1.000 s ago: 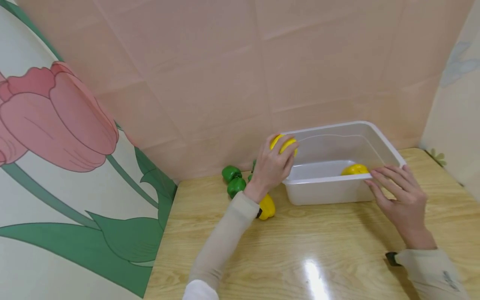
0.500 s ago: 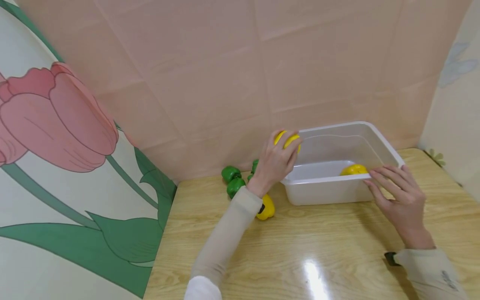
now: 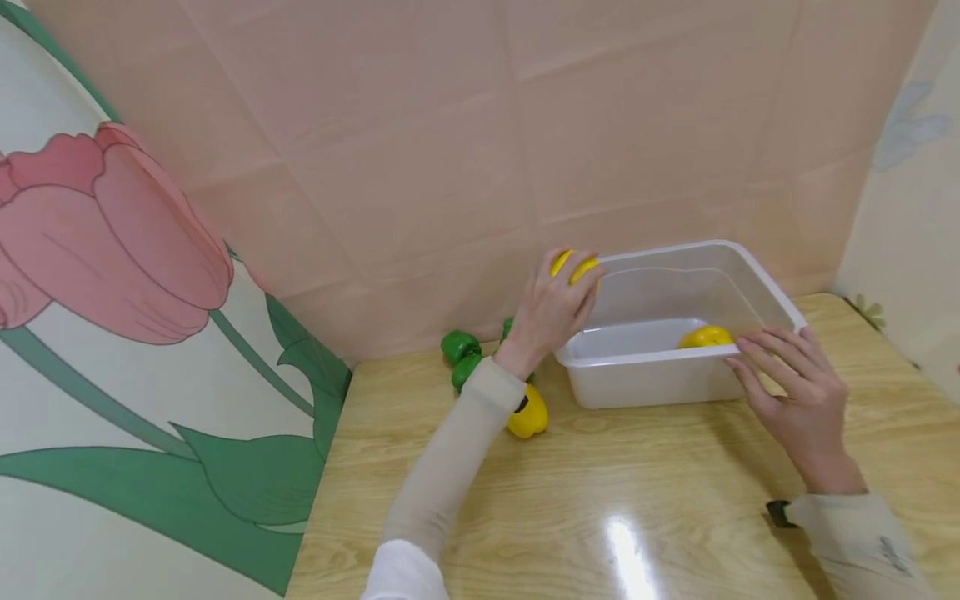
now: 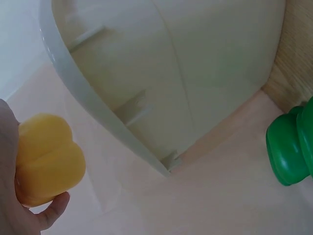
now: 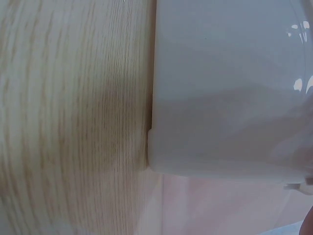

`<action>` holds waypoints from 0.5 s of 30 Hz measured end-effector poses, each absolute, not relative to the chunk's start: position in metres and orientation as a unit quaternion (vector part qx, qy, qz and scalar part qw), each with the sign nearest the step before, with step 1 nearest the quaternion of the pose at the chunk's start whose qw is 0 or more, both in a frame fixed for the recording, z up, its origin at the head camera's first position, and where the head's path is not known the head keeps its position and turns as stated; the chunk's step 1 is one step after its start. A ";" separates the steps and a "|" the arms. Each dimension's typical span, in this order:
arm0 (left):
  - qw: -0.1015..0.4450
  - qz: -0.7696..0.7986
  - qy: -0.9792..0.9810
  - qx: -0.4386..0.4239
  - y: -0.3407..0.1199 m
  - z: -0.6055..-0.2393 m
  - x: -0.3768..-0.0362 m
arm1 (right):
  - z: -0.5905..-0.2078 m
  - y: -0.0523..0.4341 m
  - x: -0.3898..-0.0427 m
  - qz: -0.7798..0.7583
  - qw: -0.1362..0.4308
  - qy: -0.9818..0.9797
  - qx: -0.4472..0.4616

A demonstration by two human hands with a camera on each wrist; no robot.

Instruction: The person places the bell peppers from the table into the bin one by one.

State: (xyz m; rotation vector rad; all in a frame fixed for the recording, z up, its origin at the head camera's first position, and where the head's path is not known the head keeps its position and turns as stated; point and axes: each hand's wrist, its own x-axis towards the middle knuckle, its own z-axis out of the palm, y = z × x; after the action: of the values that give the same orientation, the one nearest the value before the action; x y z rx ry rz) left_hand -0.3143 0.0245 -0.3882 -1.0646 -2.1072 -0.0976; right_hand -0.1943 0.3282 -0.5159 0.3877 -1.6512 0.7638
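My left hand (image 3: 551,310) grips a yellow bell pepper (image 3: 576,267), raised at the left end of a white plastic bin (image 3: 645,383). In the left wrist view that yellow pepper (image 4: 49,159) sits against the palm, with the thumb beneath it, outside the bin's rim (image 4: 93,105). At the bin's front right corner my right hand (image 3: 806,396) holds the rim, fingers over the top and thumb against the outer wall. Inside the bin lies another yellow bell pepper (image 3: 705,337). The right wrist view is mostly the bin's outer wall (image 5: 220,88).
Several green bell peppers (image 3: 460,347) lie on the wooden table (image 3: 570,500) left of the bin, partly hidden behind my left arm. A yellow bell pepper (image 3: 529,414) rests nearer me. Behind the table rises a pink covered wall (image 3: 420,167).
My left hand has risen slightly and shifted a little right with the yellow bell pepper. The right hand stays on the bin's rim.
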 end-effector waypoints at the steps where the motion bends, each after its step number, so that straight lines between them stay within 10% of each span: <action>1: 0.377 -0.032 -0.827 -0.416 0.025 -0.387 -0.315 | -0.515 0.328 -0.194 0.330 0.598 -0.711 0.167; 15: 0.347 -0.022 -0.826 -0.444 0.043 -0.379 -0.325 | -0.514 0.327 -0.196 0.331 0.606 -0.703 0.172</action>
State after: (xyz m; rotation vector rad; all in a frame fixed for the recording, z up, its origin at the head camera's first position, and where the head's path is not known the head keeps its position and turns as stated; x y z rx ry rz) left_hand -0.3253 0.0434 -0.3791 -1.1511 -2.1437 -0.0575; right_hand -0.1956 0.3268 -0.5144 0.3972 -1.6254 0.7646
